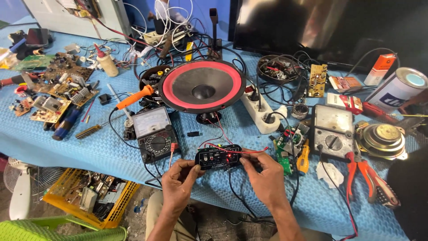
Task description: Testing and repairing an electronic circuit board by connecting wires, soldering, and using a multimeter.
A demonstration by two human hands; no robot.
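Both ends of a small black amplifier board (218,157) are gripped by the left hand (178,180) and right hand (264,176) at the blue counter's (102,149) near edge, with a large red-rimmed speaker (203,87) at twelve o'clock and an analog multimeter (154,134) at ten o'clock.

Tabletop (102,151), blue cover. Speaker (203,87) at centre. Meter (154,134) at 7 o'clock of speaker; soldering iron (133,98) at 9 o'clock. Power strip (261,111) at 3 o'clock. Pliers (372,178) far right. Circuit boards (58,89) far left. Can (397,89) at 2 o'clock.
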